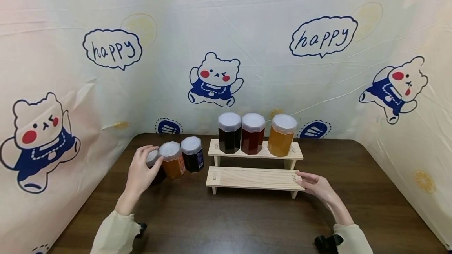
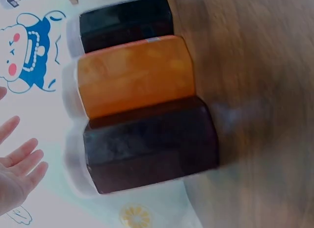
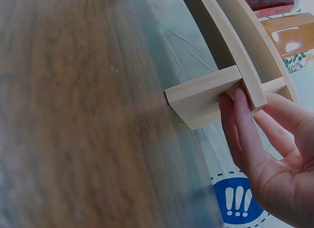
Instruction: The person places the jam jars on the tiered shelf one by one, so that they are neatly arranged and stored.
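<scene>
On the left side of the table, my left hand (image 1: 140, 171) reaches over the nearest dark jar (image 2: 152, 144), its fingers spread around the pale lid. In the left wrist view those fingers are loosely extended and stand apart from the lid. Beside that jar is an orange jar (image 1: 174, 167), then a black jar (image 1: 193, 160) with a blue label. My right hand (image 1: 316, 186) pinches the right end of the lower step of a two-step wooden rack (image 1: 252, 178). In the right wrist view, its fingers (image 3: 249, 132) curl under the board's end, next to the leg.
Three jars stand on the rack's upper step: a black jar (image 1: 229, 139), a dark red jar (image 1: 252, 140) and an amber jar (image 1: 280, 140). Behind the brown table (image 1: 229, 222) hangs a pale cloth (image 1: 261, 22) printed with bears.
</scene>
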